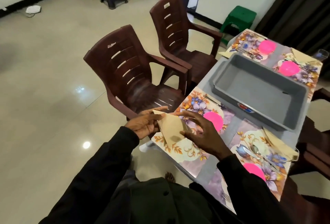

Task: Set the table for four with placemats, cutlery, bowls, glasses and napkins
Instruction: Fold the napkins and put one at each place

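My left grip (144,123) holds a folded beige napkin (171,127) over the tabletop (234,125) corner. My right grip (201,134) pinches its other side.

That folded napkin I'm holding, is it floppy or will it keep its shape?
Probably light: left hand and right hand hold the napkin by its edges alone. Its creases look sharp, so it likely keeps its fold, though a push may slide it.

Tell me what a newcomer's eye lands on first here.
The folded beige napkin, held between the left hand and the right hand at lower centre, draws the eye first. Next come four bright pink bowls on floral placemats to the right, with a large grey tray between them.
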